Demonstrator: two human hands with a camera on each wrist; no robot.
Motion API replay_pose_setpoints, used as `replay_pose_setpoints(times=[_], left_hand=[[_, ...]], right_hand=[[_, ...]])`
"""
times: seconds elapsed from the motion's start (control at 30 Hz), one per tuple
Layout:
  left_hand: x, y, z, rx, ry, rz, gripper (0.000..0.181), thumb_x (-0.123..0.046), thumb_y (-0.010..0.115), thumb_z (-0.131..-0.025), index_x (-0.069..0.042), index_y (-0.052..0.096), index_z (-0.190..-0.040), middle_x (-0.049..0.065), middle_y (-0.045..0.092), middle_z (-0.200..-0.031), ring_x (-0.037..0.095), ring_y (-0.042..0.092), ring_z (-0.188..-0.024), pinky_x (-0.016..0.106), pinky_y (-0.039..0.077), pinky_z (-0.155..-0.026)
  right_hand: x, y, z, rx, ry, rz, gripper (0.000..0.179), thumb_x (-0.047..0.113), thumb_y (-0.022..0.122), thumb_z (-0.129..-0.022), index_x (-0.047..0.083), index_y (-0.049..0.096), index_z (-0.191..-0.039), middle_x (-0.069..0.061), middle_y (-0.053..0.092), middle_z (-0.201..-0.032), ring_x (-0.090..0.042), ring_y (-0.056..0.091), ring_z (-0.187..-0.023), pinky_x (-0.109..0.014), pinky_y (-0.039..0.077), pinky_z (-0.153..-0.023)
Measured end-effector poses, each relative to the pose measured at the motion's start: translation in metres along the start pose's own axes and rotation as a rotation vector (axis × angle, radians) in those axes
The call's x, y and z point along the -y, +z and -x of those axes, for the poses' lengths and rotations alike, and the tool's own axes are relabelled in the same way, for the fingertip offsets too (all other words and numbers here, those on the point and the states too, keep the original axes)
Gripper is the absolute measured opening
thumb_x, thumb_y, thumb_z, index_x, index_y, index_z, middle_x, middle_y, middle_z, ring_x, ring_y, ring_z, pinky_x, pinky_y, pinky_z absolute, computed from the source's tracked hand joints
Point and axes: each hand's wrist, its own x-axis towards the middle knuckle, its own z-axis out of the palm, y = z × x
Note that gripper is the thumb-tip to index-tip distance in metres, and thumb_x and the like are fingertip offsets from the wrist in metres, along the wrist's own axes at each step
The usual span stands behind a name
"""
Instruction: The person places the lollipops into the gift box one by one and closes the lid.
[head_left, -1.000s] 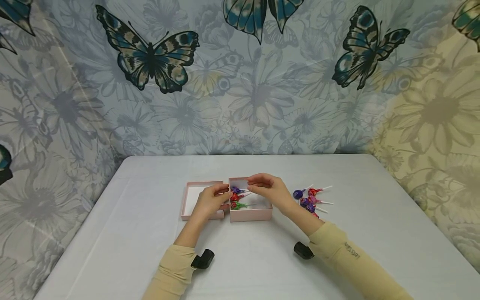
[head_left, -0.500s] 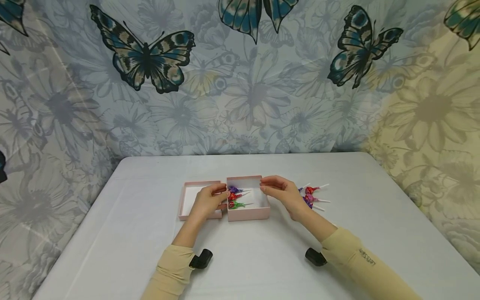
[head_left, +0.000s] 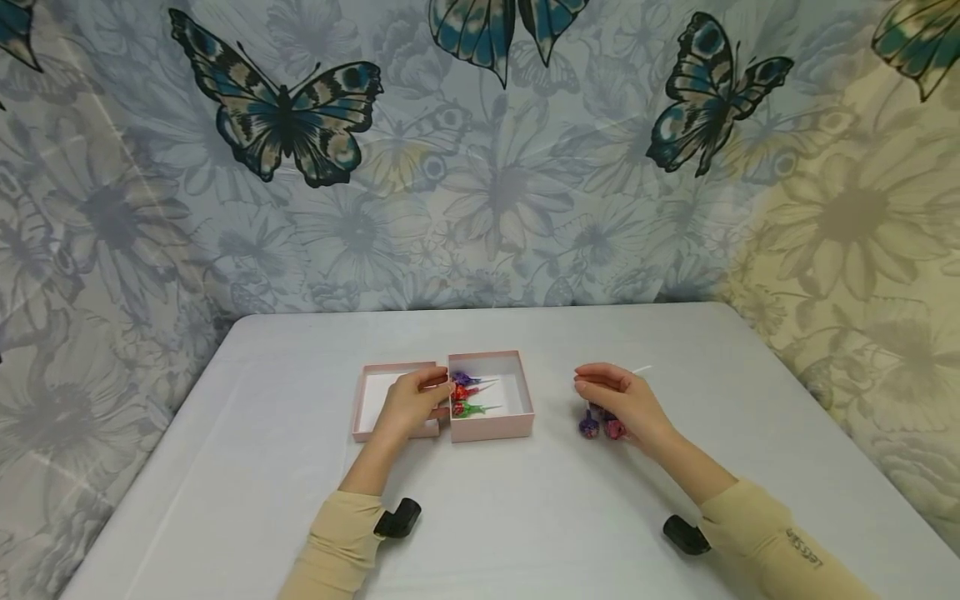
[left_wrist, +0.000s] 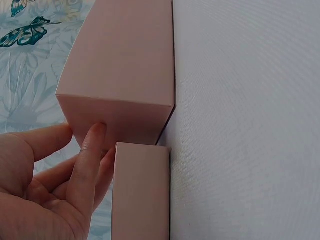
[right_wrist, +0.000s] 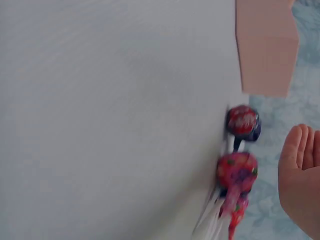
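A pink box (head_left: 491, 428) with a white inside holds a purple lollipop (head_left: 463, 378), a red lollipop (head_left: 462, 392) and a green-wrapped lollipop (head_left: 469, 409), sticks pointing right. My left hand (head_left: 407, 406) rests at the box's left wall. In the left wrist view its extended fingers (left_wrist: 86, 150) touch the box side and reach its rim. My right hand (head_left: 628, 406) is over the loose lollipops on the right, fingers together and slightly bent, nothing visibly held. Under it show a dark purple lollipop (head_left: 588, 427) and a pink lollipop (head_left: 614, 429); the hand hides others.
A shallow pink lid (head_left: 357, 408) lies inside-up against the box's left side, partly behind the left hand. Everything stands on a white-covered table (head_left: 480, 517). A butterfly-patterned backdrop (head_left: 510, 192) hangs right behind the table's far edge.
My right hand has moved from above the box, out past its right wall, to the loose lollipops. The left hand stays at the box's left wall. The view has shifted slightly.
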Motion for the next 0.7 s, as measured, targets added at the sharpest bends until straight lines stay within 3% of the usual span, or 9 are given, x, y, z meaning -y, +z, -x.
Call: replay_pose_setpoints(times=[0.3,0.7], left_hand=[[-0.001,0.000,-0.001,0.000,-0.008,-0.004,0.042,-0.008,0.066,-0.094,0.005,0.055,-0.133,0.021,0.060,-0.128,0.031,0.063,-0.111,0.030,0.061,-0.075],[0.001,0.001,-0.001,0.002,-0.009,0.004,0.043,-0.008,0.066,-0.094,0.005,0.055,-0.133,0.021,0.060,-0.128,0.031,0.063,-0.110,0.030,0.061,-0.075]], right_hand=[[-0.011,-0.031,0.019,-0.029,-0.044,0.028,0.049,0.023,0.069,-0.093,-0.008,0.055,-0.128,0.002,0.068,-0.110,-0.006,0.063,-0.098,-0.022,0.055,-0.086],[-0.024,-0.051,0.032,-0.034,-0.014,0.172,0.047,0.026,0.071,-0.092,-0.005,0.059,-0.125,-0.015,0.067,-0.117,-0.007,0.065,-0.097,-0.021,0.056,-0.084]])
